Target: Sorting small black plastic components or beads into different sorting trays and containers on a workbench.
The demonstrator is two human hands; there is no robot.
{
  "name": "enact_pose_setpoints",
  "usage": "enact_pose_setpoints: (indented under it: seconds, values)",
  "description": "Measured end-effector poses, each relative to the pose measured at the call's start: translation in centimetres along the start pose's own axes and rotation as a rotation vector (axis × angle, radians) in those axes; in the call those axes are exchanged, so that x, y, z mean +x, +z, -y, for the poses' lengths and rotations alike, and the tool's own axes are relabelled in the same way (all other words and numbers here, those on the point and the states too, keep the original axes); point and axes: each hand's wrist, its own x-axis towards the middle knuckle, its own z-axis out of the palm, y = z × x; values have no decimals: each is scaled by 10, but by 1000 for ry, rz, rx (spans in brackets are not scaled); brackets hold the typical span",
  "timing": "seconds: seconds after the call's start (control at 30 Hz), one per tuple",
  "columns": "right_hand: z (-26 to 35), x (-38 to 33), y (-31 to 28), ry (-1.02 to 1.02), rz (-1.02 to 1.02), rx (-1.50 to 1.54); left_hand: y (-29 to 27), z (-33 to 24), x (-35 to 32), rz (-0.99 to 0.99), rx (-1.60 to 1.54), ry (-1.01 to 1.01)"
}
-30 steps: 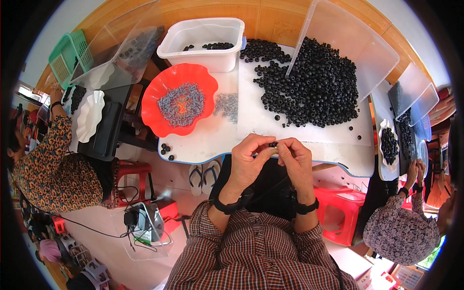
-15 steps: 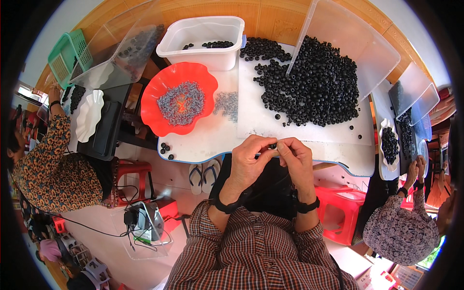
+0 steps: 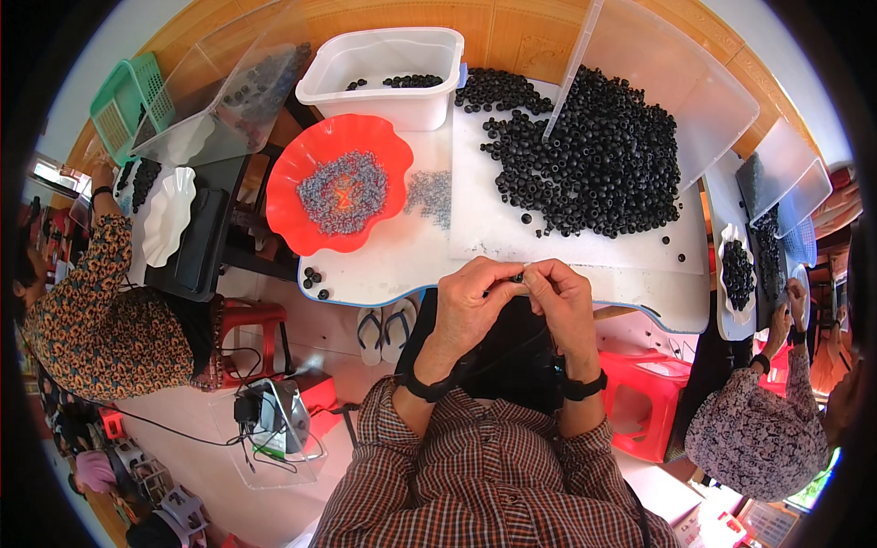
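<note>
Just off the near table edge, my left hand (image 3: 470, 306) and my right hand (image 3: 565, 306) meet fingertip to fingertip. A small black round piece (image 3: 518, 278) shows between the fingers, pinched by my left thumb and forefinger. The thumb and fingers of my right hand press together against it; whatever else they pinch is hidden. Beyond my hands, a big heap of like black hollow pieces (image 3: 594, 164) covers a white board (image 3: 475, 228). To the left, a red wavy-rimmed bowl (image 3: 285, 196) holds many tiny clear-grey pieces (image 3: 340, 194).
A white tub (image 3: 388, 110) with some black pieces stands at the back. A clear bin (image 3: 690, 100) tilts over the heap. Loose black pieces (image 3: 313, 279) lie at the table's left corner. Co-workers sit left (image 3: 119, 329) and right (image 3: 758, 420); a red stool (image 3: 644, 393) stands at right.
My hands stay together in nearly the same place, with only slight finger movement. At right, a co-worker's hand has shifted a little. The rest looks the same.
</note>
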Motion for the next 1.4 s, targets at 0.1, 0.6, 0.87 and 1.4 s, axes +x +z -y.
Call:
enact_pose_setpoints:
  seconds: [0.1,0.6,0.87,1.4]
  values:
    - [1,-1,0,-29,0,-52,2,6,-3,25,-92,-77]
    - [4,-3,6,-150,-51,-126,9,8,-7,9,-521,-286]
    - [3,-3,4,-102,-56,-17,10,12,-8,18,-450,-186]
    - [3,-6,17,-185,-127,44,6,16,-7,32,-725,-313]
